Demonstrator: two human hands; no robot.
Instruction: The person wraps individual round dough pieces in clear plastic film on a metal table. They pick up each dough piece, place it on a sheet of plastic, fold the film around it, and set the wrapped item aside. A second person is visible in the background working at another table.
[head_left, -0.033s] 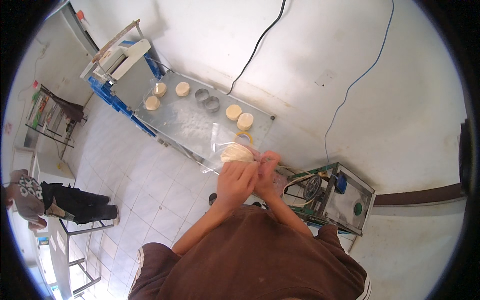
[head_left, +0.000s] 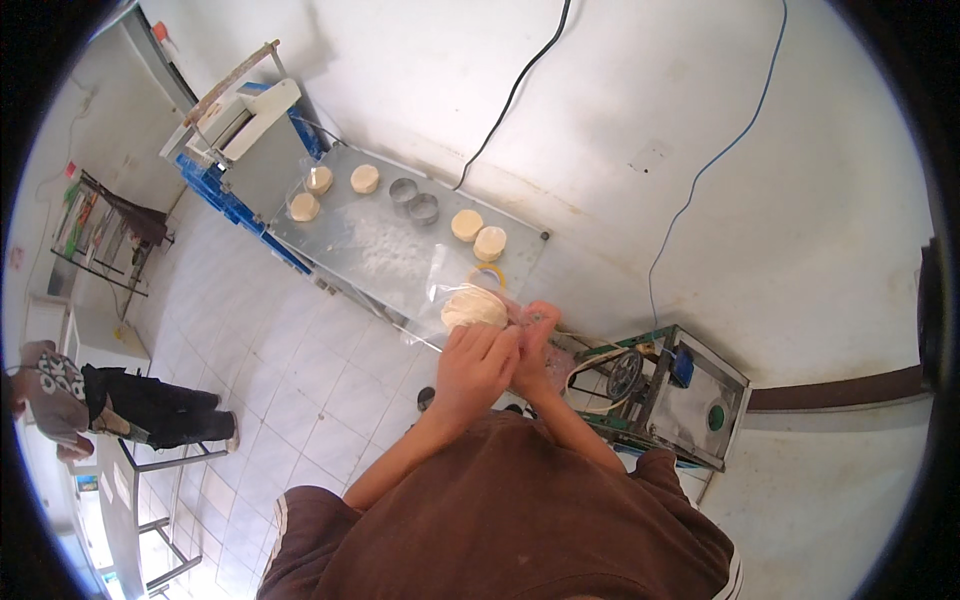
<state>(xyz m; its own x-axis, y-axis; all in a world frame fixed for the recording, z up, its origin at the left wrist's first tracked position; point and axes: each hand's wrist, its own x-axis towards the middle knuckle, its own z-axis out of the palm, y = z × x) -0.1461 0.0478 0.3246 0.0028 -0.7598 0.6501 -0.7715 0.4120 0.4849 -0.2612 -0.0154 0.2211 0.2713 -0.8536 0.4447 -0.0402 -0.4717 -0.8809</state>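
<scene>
We are holding a pale, rounded bundle point(head_left: 474, 306), seemingly soft and doughy, in a clear bag point(head_left: 437, 268) above the near edge of the table point(head_left: 335, 215). Our left hand point(head_left: 473, 362) is curling its fingers over the bundle's near side; its thumb and underside are hidden, so we cannot tell how firmly it is gripping. Our right hand point(head_left: 535, 345) is pinching bunched plastic at the bundle's right. For steady handling, we should probably be supporting the weight evenly, pressing lightly enough not to dent the bundle, and gathering the slack film without stretching it. Just beyond, a yellow ring point(head_left: 488, 265) is lying near two pale round pieces point(head_left: 478, 234); farther along, two metal rings point(head_left: 404, 183) are standing side by side, with more pale rounds past them. A white-and-blue machine point(head_left: 262, 118) is occupying the far end, and a green-framed machine point(head_left: 690, 400) is standing to our right.
</scene>
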